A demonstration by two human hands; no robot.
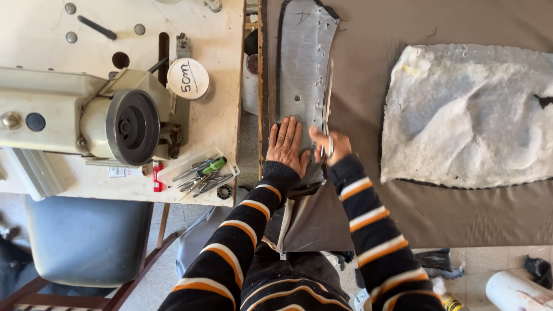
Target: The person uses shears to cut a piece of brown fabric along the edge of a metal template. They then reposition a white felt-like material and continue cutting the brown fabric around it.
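Grey curved pattern piece (302, 63), left hand (286, 145) pressing flat.

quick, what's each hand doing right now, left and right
Left hand: open, pressed flat on the grey pattern piece.
Right hand: closed in a grip on scissors, blades along the piece's right edge.

Table (403, 23), brown sheet (461, 213), perhaps felt pad (466, 115)

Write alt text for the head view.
A left hand presses a grey curved template flat on brown fabric while the right hand cuts along its edge with scissors. A sewing machine sits left.
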